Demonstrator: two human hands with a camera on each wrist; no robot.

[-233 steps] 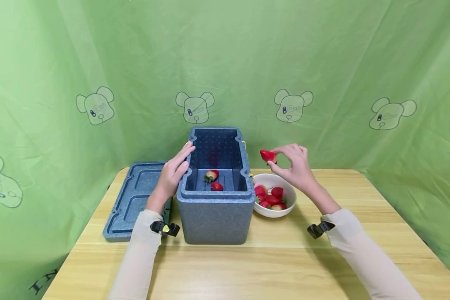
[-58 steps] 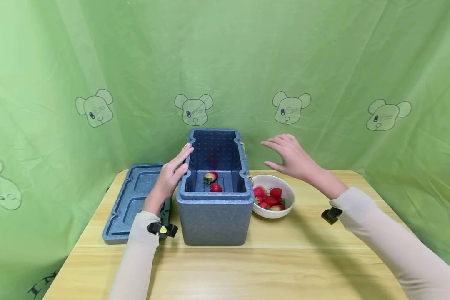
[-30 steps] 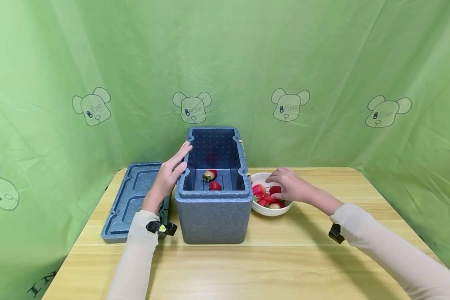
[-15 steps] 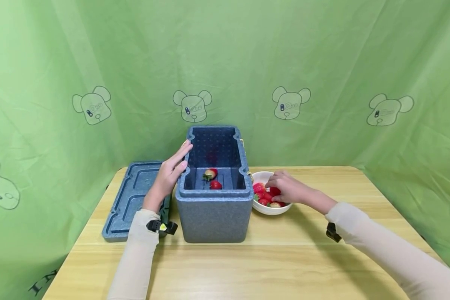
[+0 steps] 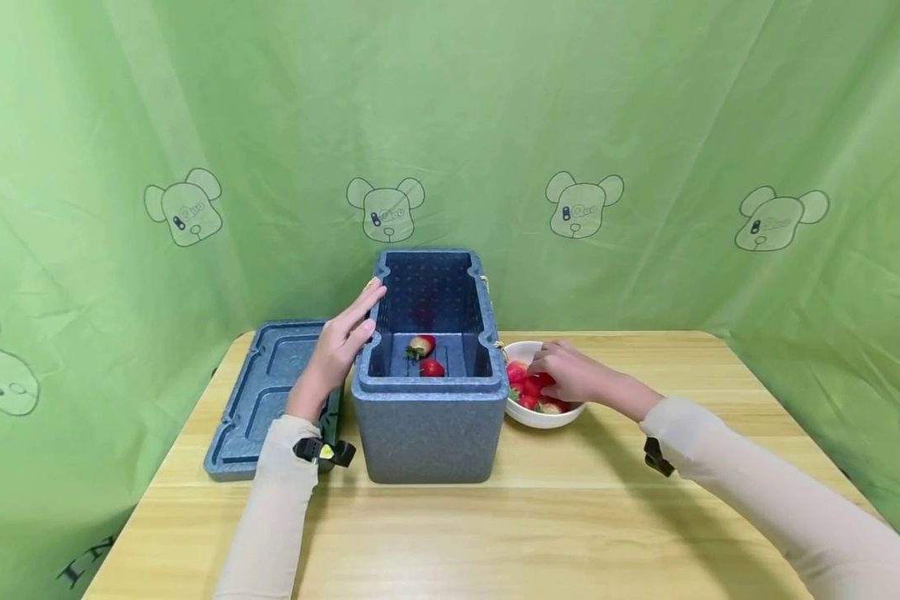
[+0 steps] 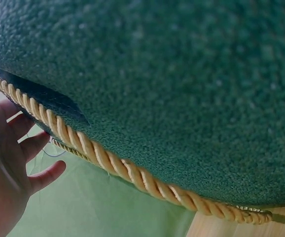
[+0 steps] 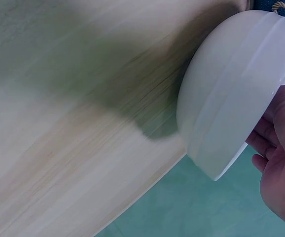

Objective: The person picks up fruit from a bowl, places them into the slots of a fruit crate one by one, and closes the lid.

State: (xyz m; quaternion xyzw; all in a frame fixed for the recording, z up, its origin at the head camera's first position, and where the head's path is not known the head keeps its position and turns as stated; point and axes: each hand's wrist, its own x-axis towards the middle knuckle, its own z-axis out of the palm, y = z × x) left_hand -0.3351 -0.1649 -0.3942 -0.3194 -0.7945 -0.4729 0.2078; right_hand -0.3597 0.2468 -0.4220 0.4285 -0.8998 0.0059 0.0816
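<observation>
A blue-grey foam box (image 5: 431,437) stands lidless, with two strawberries (image 5: 420,347) on its floor. My left hand (image 5: 337,346) rests against its left rim, fingers extended. In the left wrist view, a twisted yellow rope (image 6: 113,160) runs along the box wall beside that hand. To the right of the box, a white bowl (image 5: 542,419) holds several strawberries (image 5: 528,402). My right hand (image 5: 573,372) reaches into the bowl, thumb and fingers curled about one red strawberry (image 5: 543,380). The bowl's wall hides the fingertips in the right wrist view.
The matching lid (image 5: 270,408) lies on the wooden table (image 5: 495,542), left of the box and partly behind the left forearm. Green cloth (image 5: 450,108) printed with bear heads hangs behind and along the sides. A rope loop (image 5: 499,346) sits between box and bowl.
Earlier, my right hand held a strawberry above the bowl, then hovered with nothing in it. It came down into the bowl and its fingers drew together around a strawberry. The left hand stayed put.
</observation>
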